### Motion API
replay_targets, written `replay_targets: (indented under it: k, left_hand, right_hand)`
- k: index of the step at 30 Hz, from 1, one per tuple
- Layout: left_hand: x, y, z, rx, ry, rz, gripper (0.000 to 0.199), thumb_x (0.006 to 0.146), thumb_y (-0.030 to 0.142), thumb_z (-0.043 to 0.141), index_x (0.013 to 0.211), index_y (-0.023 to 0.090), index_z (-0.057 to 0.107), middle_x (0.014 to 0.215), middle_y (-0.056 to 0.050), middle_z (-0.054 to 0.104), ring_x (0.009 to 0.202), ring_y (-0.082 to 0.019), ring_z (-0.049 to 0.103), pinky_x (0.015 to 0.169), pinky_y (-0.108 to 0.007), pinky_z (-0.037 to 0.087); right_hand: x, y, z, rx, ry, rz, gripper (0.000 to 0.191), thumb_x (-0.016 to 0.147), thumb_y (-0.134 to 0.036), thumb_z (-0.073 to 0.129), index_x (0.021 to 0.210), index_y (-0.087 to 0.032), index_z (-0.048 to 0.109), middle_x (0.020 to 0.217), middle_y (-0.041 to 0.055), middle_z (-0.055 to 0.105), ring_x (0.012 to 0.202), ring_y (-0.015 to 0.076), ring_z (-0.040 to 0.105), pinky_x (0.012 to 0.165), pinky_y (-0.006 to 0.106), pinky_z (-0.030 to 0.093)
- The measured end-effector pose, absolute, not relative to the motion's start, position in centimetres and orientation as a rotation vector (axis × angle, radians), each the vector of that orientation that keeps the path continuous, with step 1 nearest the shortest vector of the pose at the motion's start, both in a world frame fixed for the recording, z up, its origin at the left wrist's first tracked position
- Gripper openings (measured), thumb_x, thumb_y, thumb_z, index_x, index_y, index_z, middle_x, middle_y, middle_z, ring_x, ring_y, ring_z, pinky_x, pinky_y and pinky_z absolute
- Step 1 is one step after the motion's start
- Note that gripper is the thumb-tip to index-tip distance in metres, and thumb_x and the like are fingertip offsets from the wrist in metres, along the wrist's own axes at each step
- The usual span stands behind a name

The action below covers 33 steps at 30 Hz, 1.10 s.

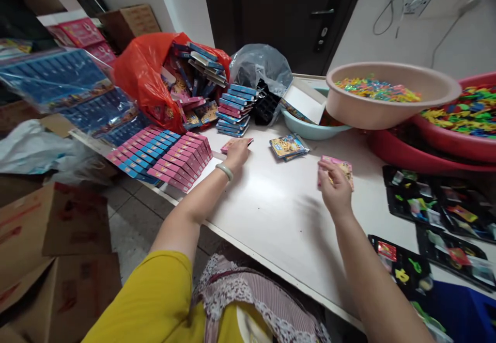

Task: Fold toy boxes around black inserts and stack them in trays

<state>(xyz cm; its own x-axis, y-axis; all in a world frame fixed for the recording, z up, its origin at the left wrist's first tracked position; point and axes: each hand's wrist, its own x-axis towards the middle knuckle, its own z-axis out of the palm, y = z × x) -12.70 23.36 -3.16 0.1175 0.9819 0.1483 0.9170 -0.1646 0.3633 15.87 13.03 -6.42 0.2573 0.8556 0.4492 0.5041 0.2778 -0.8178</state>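
Observation:
My left hand [237,153], with a pale bangle at the wrist, has its fingers closed on a pink box [227,145] lying on the white table [263,203]. On the right, my right hand [335,183] grips a pink card-like box [346,170] just over the tabletop. Between the hands lie a few blue and yellow boxes [287,146]. Left of my left hand, pink and blue boxes [166,157] stand in tight rows. Behind it rises a stack of blue and pink boxes [234,108].
A red bag [143,69] spills boxes at the back left. Behind are a pale blue basin [310,128] and a beige basin [387,110] of small colourful pieces. Black trays [411,198] lie right; cartons [70,229] stand on the floor left.

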Motion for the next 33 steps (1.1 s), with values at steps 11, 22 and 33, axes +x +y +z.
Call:
replay_targets:
  k: [11, 22, 33]
  left_hand:
    - [-7.7, 6.8, -6.9, 1.534, 0.819, 1.199, 0.036, 0.09, 0.04, 0.06, 0.12, 0.022, 0.051, 0.1, -0.005, 0.061, 0.089, -0.016, 0.061, 0.078, -0.029, 0.053]
    - [-6.1, 1.9, -9.3, 1.755, 0.777, 1.132, 0.025, 0.091, 0.043, 0.059, 0.1, 0.023, 0.071, 0.108, -0.01, 0.063, 0.107, -0.023, 0.061, 0.096, -0.04, 0.052]
    - [-5.3, 2.2, -8.5, 1.795, 0.539, 1.092, 0.032, 0.089, 0.044, 0.063, 0.094, 0.013, 0.07, 0.094, -0.011, 0.072, 0.088, -0.018, 0.067, 0.083, -0.031, 0.054]
  right_hand:
    - [11.4, 1.9, -8.6, -1.444, -1.322, 0.535, 0.047, 0.083, -0.048, 0.06, 0.125, -0.027, 0.056, 0.122, 0.0094, 0.064, 0.109, 0.0256, 0.064, 0.096, 0.045, 0.052]
    - [14.6, -4.5, -10.6, -1.493, -1.355, 0.51, 0.024, 0.085, -0.048, 0.057, 0.089, -0.03, 0.072, 0.102, 0.0087, 0.07, 0.102, 0.0294, 0.066, 0.086, 0.05, 0.056]
    - [15.1, -5.2, -7.3, -1.386, -1.431, 0.661, 0.023, 0.078, -0.046, 0.069, 0.076, -0.022, 0.067, 0.09, 0.0077, 0.068, 0.082, 0.0199, 0.068, 0.061, 0.028, 0.06]
